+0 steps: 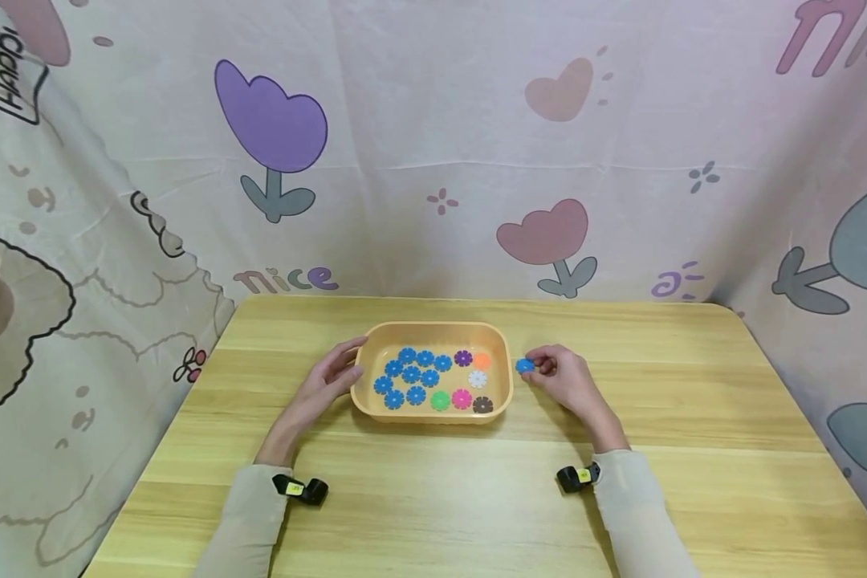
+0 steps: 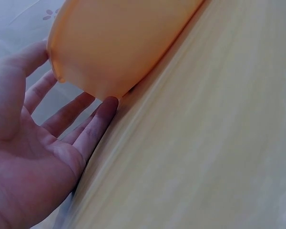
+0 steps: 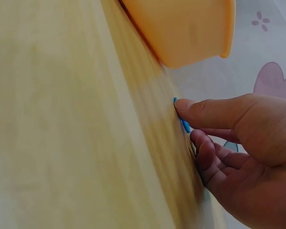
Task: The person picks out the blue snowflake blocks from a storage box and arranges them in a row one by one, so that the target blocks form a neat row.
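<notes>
A yellow-orange plastic tray (image 1: 433, 418) stands on the table and holds several snowflake discs. Most of these are blue discs (image 1: 411, 375), grouped toward the left. At the tray's left end rests my left hand (image 1: 325, 379); its loosely extended fingers touch the outer wall, as the left wrist view also shows. Just beyond the right end, my right hand (image 1: 565, 377) pinches a blue snowflake disc (image 1: 525, 365) between thumb and fingers, low over the tabletop. The right wrist view shows this disc (image 3: 186, 126) edge-on, partly hidden by the thumb.
Inside the tray's right part lie single discs: purple (image 1: 463, 359), orange (image 1: 481, 360), white (image 1: 477, 379), green (image 1: 440, 400), pink (image 1: 461, 399) and brown (image 1: 482, 405). Around the wooden table (image 1: 448, 498) hangs a patterned cloth (image 1: 419, 96) at the back and sides.
</notes>
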`<state>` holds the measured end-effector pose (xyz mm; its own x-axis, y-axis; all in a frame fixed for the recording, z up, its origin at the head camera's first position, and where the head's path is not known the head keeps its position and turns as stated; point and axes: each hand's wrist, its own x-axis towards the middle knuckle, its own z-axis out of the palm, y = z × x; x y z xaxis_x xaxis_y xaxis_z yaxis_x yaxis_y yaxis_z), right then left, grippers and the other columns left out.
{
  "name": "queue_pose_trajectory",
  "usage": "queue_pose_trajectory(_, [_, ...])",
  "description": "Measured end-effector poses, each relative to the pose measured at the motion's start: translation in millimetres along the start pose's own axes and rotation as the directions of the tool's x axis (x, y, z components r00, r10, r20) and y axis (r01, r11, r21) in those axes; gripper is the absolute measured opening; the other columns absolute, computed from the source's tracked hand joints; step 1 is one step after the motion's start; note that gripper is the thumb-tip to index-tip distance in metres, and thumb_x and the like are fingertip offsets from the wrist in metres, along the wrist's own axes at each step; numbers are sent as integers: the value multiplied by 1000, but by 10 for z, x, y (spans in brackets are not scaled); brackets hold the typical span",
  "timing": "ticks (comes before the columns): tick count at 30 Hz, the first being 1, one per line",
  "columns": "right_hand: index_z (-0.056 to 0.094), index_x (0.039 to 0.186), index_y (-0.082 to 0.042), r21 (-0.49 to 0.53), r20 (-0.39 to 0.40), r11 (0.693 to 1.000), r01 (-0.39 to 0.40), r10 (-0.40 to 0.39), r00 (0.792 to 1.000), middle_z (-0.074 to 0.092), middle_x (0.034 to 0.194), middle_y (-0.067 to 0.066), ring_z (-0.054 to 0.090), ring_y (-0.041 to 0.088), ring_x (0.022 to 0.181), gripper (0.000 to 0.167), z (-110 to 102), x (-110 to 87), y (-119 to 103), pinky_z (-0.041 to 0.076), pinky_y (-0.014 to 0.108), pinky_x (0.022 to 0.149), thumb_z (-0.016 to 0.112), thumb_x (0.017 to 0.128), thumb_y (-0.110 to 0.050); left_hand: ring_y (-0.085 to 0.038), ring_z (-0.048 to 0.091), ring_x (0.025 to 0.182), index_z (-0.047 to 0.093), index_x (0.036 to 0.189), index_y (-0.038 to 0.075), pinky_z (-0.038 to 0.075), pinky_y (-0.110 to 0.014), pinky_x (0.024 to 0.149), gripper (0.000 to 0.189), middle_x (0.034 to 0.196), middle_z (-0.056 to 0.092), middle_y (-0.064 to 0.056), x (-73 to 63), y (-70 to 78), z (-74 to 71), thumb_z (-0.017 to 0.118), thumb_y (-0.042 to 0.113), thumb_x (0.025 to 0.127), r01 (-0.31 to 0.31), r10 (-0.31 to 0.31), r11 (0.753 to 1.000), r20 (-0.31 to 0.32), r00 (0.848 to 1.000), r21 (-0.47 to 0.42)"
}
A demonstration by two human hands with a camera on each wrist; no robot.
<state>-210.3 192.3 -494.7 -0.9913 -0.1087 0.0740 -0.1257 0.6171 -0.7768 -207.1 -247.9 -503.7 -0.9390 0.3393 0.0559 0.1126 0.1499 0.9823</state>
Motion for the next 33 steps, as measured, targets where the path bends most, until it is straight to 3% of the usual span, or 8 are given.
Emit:
queue_pose_trajectory(14, [70, 117, 2, 27, -23, 999, 24, -23, 999, 69, 100, 13, 64, 24, 88, 31, 3, -16, -79, 57, 32, 79, 80, 89, -7, -38, 43, 141, 42, 157, 20, 54, -33, 99, 52, 159, 40, -19, -43, -16, 7, 57, 19, 107, -1, 0, 1000, -14, 1000, -19])
queue_pose_trajectory(20, [68, 122, 3, 125, -61, 990, 59, -52, 997, 67, 105, 16, 65, 28, 97, 32, -74, -13, -229, 60, 35, 88, 76, 92, -5, -38, 43, 141, 43, 157, 21, 54, -33, 100, 52, 160, 39, -18, -39, -14, 13, 57, 21, 107, 5, -5, 1000, -19, 1000, -14])
queue_pose_trajectory(27, [66, 123, 4, 279, -84, 954, 106, -86, 993, 67, 109, 22, 66, 29, 100, 32, -135, -51, -475, 60, 24, 84, 75, 92, -2, -38, 43, 141, 44, 156, 22, 53, -36, 101, 51, 160, 39, -17, -17, 19, 15, 58, 21, 107, 3, -3, 1000, -24, 1000, -6])
queue_pose_trajectory(33, [65, 123, 7, 386, -60, 910, 154, -142, 988, 65, 108, 24, 66, 26, 96, 33, -66, -94, -692, 61, 25, 78, 73, 91, 4, -38, 43, 141, 44, 156, 23, 53, -38, 101, 52, 160, 38, -17, -10, 27, 23, 59, 24, 106, 24, -24, 1000, -27, 999, -3])
